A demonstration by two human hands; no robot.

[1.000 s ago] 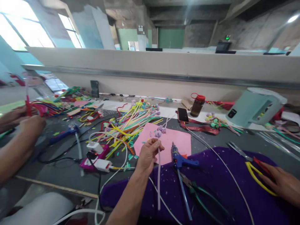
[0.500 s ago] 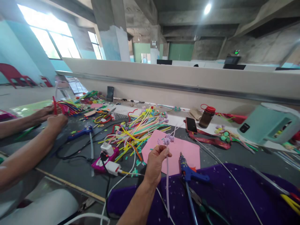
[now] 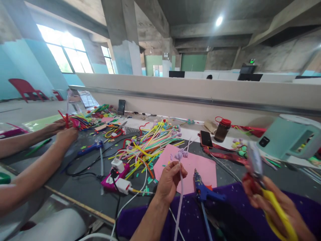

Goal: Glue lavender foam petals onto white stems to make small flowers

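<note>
My left hand (image 3: 168, 182) pinches a lilac pipe-cleaner flower (image 3: 179, 155) just below its curled head. Its long stem hangs down past the fingers, over the edge of a pink sheet (image 3: 207, 167). At the right, my right hand (image 3: 283, 201) is closed around scissors (image 3: 255, 162) with a yellow and red handle. Their blades point up and are blurred by motion. Between my hands a blue glue gun (image 3: 203, 190) lies with its nozzle on the pink sheet, its back part over dark purple cloth (image 3: 240, 207).
Many coloured pipe cleaners (image 3: 152, 142) are heaped mid-table. A purple power strip (image 3: 110, 182) with plugs and cables sits before them. Behind stand a phone (image 3: 206, 139), a bottle (image 3: 222, 130) and a mint kettle (image 3: 283, 137). A co-worker's hands (image 3: 66, 134) hold red pipe cleaners at the left.
My right hand has come into view holding the scissors, which lay on the cloth at the right before. My left hand still pinches the flower. The view has tilted up slightly.
</note>
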